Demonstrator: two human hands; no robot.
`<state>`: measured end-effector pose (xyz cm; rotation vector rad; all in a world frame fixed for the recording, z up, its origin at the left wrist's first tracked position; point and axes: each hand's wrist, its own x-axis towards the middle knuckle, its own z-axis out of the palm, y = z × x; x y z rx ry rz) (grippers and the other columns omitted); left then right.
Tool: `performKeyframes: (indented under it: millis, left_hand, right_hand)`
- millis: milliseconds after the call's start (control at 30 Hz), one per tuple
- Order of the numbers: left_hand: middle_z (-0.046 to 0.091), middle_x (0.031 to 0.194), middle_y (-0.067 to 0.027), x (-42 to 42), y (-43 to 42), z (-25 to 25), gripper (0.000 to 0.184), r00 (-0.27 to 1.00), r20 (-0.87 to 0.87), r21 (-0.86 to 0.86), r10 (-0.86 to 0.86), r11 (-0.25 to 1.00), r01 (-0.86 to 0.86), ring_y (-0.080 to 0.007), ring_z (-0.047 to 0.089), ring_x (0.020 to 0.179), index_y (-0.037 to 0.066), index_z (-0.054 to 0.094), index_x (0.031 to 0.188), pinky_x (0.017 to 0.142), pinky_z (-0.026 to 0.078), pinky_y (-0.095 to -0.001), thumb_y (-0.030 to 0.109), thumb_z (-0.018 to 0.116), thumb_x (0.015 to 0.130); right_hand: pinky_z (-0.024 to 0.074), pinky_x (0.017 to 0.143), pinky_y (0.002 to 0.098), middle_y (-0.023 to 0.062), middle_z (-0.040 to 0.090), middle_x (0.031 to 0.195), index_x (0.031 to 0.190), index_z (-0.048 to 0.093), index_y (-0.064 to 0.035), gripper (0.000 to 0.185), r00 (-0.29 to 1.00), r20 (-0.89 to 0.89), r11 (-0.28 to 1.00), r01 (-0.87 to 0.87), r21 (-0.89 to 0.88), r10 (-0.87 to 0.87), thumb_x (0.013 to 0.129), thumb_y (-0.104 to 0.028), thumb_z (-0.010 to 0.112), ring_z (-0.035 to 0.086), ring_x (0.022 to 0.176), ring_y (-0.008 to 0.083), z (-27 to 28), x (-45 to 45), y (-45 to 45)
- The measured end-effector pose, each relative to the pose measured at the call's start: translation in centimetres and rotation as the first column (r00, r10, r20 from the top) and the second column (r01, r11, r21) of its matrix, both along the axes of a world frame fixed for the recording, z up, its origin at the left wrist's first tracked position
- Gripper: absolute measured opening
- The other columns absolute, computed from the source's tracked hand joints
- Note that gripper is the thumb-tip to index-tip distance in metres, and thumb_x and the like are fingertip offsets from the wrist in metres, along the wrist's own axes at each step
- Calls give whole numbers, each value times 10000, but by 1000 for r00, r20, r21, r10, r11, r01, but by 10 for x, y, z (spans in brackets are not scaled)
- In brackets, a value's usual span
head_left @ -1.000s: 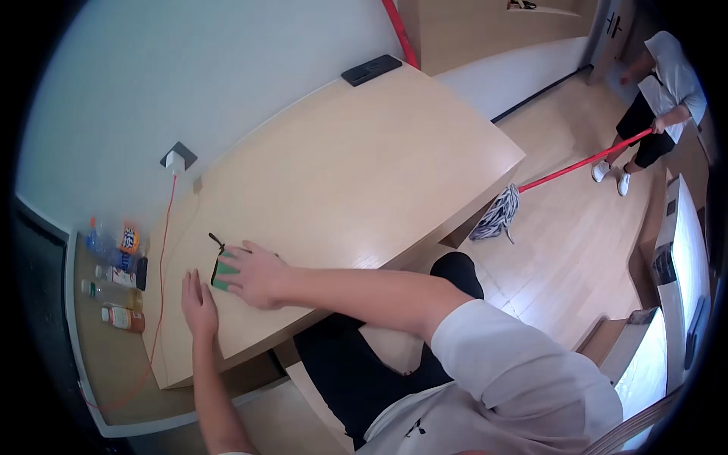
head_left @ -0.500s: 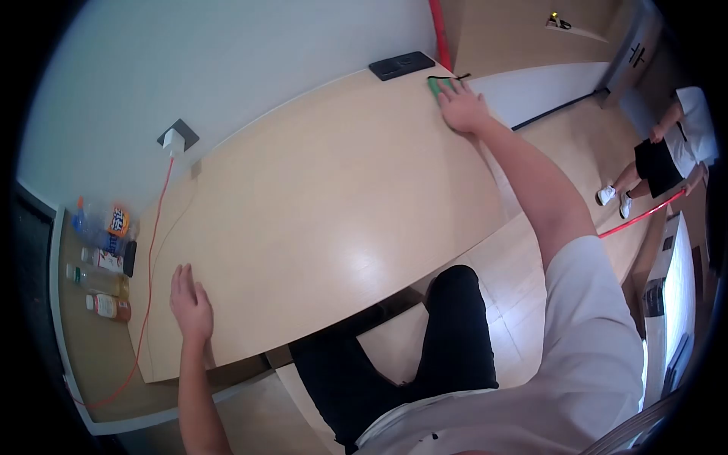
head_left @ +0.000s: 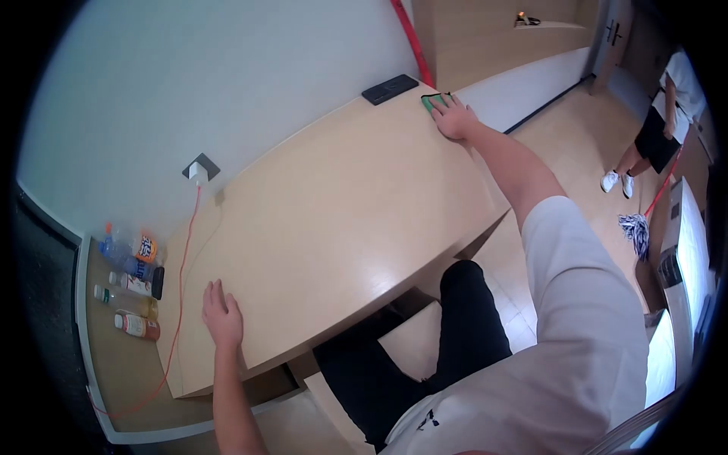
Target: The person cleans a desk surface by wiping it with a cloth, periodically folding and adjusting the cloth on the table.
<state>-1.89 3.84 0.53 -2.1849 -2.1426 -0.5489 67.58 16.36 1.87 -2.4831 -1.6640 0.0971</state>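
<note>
My right hand [head_left: 453, 119] lies with fingers spread over a green cloth [head_left: 430, 103] with a dark edge, at the far right corner of the light wooden table [head_left: 326, 205]. Part of the cloth is hidden beneath the palm and fingers. A black phone [head_left: 390, 89] lies flat just left of the cloth, along the wall side. Resting near the table's left end, my left hand [head_left: 223, 317] has its fingers stretched out and holds nothing. A red cable [head_left: 183, 265] runs past on its left.
Several bottles [head_left: 137, 326] lie beyond the table's left end. The red cable hangs from a white plug [head_left: 199, 174] in a wall socket. To the right, a person [head_left: 667, 121] stands with a red-handled mop [head_left: 635, 233] on the floor.
My view has shifted, moving the table's left end right in the picture. The right hand stays on the cloth at the corner. The mop head has come into sight beside the other person.
</note>
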Motion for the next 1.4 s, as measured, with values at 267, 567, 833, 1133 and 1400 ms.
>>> performKeyframes:
  millis: [267, 567, 833, 1133, 1400]
  left_hand:
    - [460, 1590, -177, 1, -2, -5, 487, 1000, 25, 21, 8, 1000, -9, -354, 398, 1486, 75, 544, 1488, 1229, 294, -491, 268, 511, 1042]
    - [462, 1583, -198, 0, -1, -9, 491, 1000, -8, 37, 28, 999, -27, -376, 400, 1479, 70, 537, 1493, 1219, 322, -483, 284, 486, 1054]
    - [502, 1528, -203, 2, 3, -3, 461, 998, -61, 55, -2, 998, 6, -381, 471, 1411, 59, 544, 1460, 1182, 356, -499, 204, 531, 1022]
    - [490, 1525, -224, -1, 0, -3, 451, 998, -55, 34, -27, 999, 29, -406, 428, 1437, 37, 526, 1463, 1204, 313, -506, 177, 506, 1035]
    - [482, 1526, -223, 2, 0, 6, 467, 999, -8, 3, -35, 999, 35, -407, 424, 1435, 36, 526, 1458, 1198, 309, -509, 128, 544, 1000]
  right_hand:
    - [236, 1276, 519, 82, 197, 1739, 1662, 248, -291, 606, 1000, -30, 999, -5, 46, 6, 1085, -474, 234, 231, 1577, 384, -19, 44, -121]
    - [156, 1272, 596, 150, 231, 1720, 1670, 235, -238, 611, 988, 152, 998, 36, -49, -28, 1100, -459, 236, 235, 1563, 431, -9, 15, -195]
    - [121, 1271, 609, 140, 197, 1732, 1678, 206, -257, 604, 978, 202, 997, -46, -60, 57, 1104, -444, 238, 178, 1581, 423, -9, 26, -178]
    - [147, 1292, 537, 133, 207, 1730, 1673, 220, -270, 588, 976, 137, 985, -169, -24, 170, 1107, -427, 250, 169, 1591, 390, -1, -4, -59]
    - [180, 1284, 541, 123, 224, 1727, 1668, 231, -277, 578, 949, 192, 968, -249, -32, 251, 1111, -431, 242, 189, 1588, 383, -12, 8, 53]
